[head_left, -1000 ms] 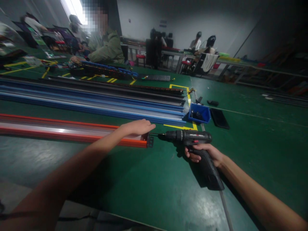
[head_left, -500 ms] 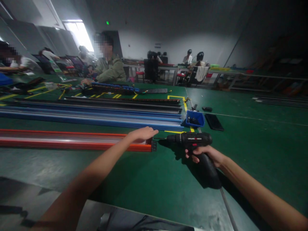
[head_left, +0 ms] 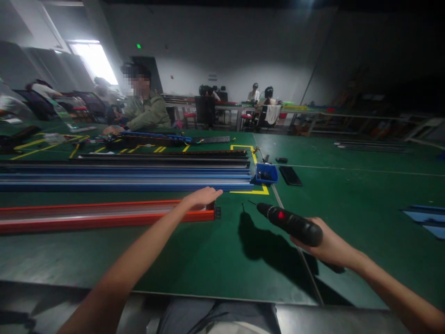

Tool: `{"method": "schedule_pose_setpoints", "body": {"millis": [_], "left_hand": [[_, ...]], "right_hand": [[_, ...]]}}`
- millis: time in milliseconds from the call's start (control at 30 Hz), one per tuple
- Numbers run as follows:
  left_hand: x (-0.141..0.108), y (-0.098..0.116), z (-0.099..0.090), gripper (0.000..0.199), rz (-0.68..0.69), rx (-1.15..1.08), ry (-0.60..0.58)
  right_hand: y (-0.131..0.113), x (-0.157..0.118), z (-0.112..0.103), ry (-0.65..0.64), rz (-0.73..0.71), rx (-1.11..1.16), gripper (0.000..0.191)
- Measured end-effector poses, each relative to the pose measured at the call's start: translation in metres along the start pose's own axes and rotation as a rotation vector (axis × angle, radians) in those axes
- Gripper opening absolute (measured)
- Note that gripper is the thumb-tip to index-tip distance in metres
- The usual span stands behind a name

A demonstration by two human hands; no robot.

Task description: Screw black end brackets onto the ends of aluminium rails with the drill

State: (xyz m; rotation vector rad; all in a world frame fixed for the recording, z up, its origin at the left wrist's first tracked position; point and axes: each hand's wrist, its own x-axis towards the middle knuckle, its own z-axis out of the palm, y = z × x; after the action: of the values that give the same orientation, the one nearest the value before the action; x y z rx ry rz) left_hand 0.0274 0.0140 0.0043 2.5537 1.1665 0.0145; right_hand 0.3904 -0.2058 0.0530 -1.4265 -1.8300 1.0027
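A long orange metal profile (head_left: 139, 221) lies along the table at left, with a black end cap (head_left: 218, 212) at its right end. My left hand (head_left: 201, 197) grips the profile near that end, its fingers partly hidden over the far side. In my right hand (head_left: 328, 243) is a black cordless drill (head_left: 292, 225), tilted, with its bit pointing up and left. The bit's tip is apart from the end cap, and the drill's shadow falls on the green tabletop below.
Behind the orange profile lie blue profiles (head_left: 139, 182) and black ones (head_left: 167, 160). A blue bin (head_left: 267, 174) with dark small parts stands beside a phone (head_left: 290, 176). Light-blue pieces (head_left: 426, 217) lie at right. A co-worker (head_left: 148, 109) sits across the table.
The drill has moved right and back from the end cap and turned, so its rear now faces me. My left hand keeps its place on the orange profile. The view has shifted slightly.
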Motion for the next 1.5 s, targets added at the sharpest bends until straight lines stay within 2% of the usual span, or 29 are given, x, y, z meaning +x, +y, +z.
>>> {"method": "schedule_pose_setpoints", "body": {"millis": [67, 133, 267, 400, 667, 800, 967, 1133, 1233, 1367, 1500], "left_hand": [[-0.002, 0.003, -0.001, 0.064, -0.016, -0.016, 0.014], [-0.002, 0.005, -0.002, 0.064, -0.027, -0.025, 0.036], [-0.004, 0.006, -0.003, 0.066, -0.038, -0.033, 0.112], [-0.01, 0.007, -0.004, 0.065, -0.037, -0.025, 0.208], [-0.022, 0.0, -0.008, 0.057, -0.027, 0.025, 0.388], [-0.051, -0.014, -0.018, 0.051, 0.002, 0.074, 0.38], [-0.119, -0.053, -0.029, 0.053, 0.023, 0.153, 0.328], [-0.194, -0.122, -0.031, 0.063, 0.0, 0.363, 0.236], [-0.227, -0.16, -0.027, 0.066, -0.015, 0.423, 0.203], [-0.248, -0.19, -0.018, 0.064, -0.042, 0.473, 0.223], [-0.247, -0.202, -0.01, 0.061, -0.067, 0.475, 0.217]], "right_hand": [[0.002, -0.01, 0.007, 0.025, -0.062, -0.156, 0.007], [0.004, -0.016, 0.016, 0.04, -0.096, -0.28, 0.014], [0.012, -0.025, 0.031, 0.057, -0.045, -0.516, 0.035], [0.025, -0.028, 0.039, 0.063, -0.022, -0.75, 0.043], [0.042, -0.023, 0.027, 0.018, 0.006, -1.036, 0.039], [0.051, -0.02, 0.012, 0.02, 0.001, -1.074, 0.035], [0.066, -0.018, -0.008, 0.032, -0.016, -1.051, 0.035], [0.08, -0.011, -0.026, 0.013, 0.023, -1.017, 0.034], [0.084, -0.005, -0.037, -0.048, 0.034, -0.961, 0.029], [0.083, 0.002, -0.05, -0.158, 0.091, -0.813, 0.023], [0.079, 0.007, -0.059, -0.227, 0.156, -0.693, 0.018]]}}
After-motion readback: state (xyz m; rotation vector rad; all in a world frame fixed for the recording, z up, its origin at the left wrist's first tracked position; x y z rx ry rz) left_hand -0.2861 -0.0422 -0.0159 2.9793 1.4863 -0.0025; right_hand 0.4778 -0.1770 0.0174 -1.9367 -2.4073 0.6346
